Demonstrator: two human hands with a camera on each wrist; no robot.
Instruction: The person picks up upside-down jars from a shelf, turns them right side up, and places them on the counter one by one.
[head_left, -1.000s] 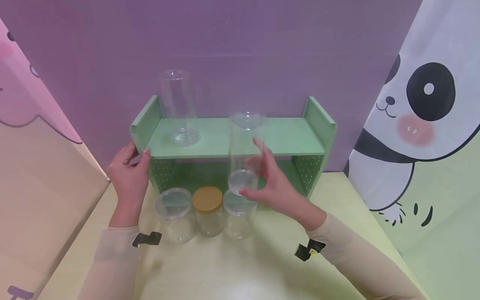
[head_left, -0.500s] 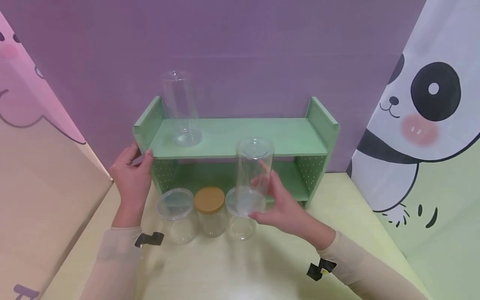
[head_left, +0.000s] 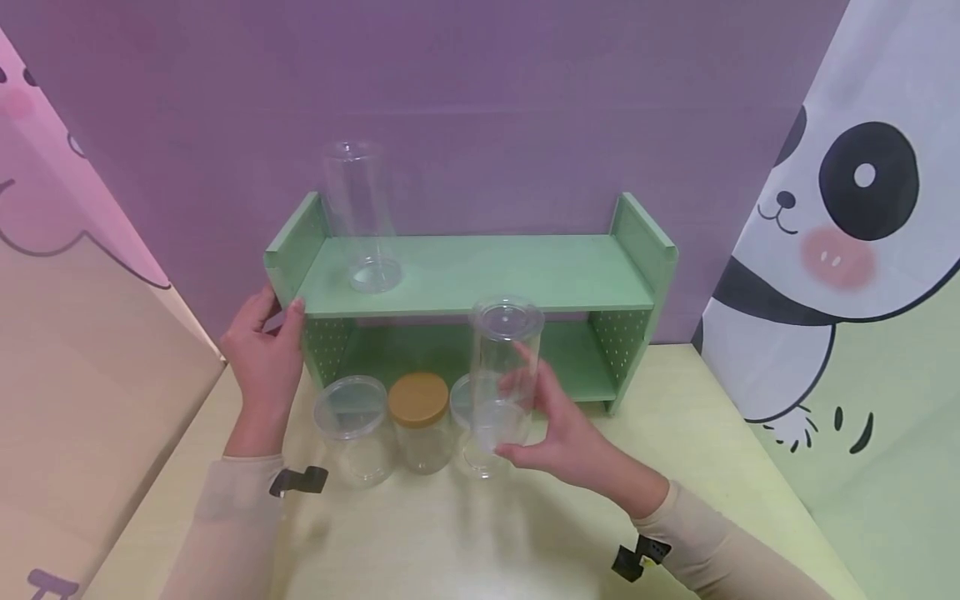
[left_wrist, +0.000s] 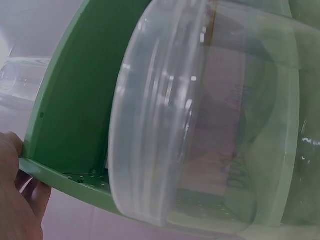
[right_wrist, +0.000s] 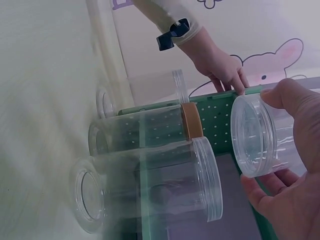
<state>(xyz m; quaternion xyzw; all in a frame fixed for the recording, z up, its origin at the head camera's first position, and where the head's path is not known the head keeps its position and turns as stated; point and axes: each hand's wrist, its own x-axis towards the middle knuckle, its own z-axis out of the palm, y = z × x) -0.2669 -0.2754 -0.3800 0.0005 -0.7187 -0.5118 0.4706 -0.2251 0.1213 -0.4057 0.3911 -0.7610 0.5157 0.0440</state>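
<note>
My right hand (head_left: pixel 558 429) grips a tall clear jar (head_left: pixel 506 350) around its lower part, in front of the shelf. In the right wrist view, the held jar's ridged clear lid (right_wrist: pixel 252 135) faces down toward the table. My left hand (head_left: pixel 266 354) holds the left side panel of the green two-tier shelf (head_left: pixel 480 267), thumb at the front edge. Another tall clear jar (head_left: pixel 363 217) stands on the top board at the left. On the table stand a clear-lidded jar (head_left: pixel 352 417), a brown-lidded jar (head_left: pixel 418 408) and a second clear-lidded jar (right_wrist: pixel 150 185), partly behind the held one.
Upright side panels (head_left: pixel 645 242) rise at both ends of the shelf's top board. The pale wooden table (head_left: pixel 390 542) extends toward me. A purple backdrop (head_left: pixel 480 117) stands behind, with a panda-printed panel (head_left: pixel 847 250) on the right.
My right hand has brought the tall jar down and slightly right, from overlapping the shelf's top board to lower in front of it. The left hand keeps its place on the side panel.
</note>
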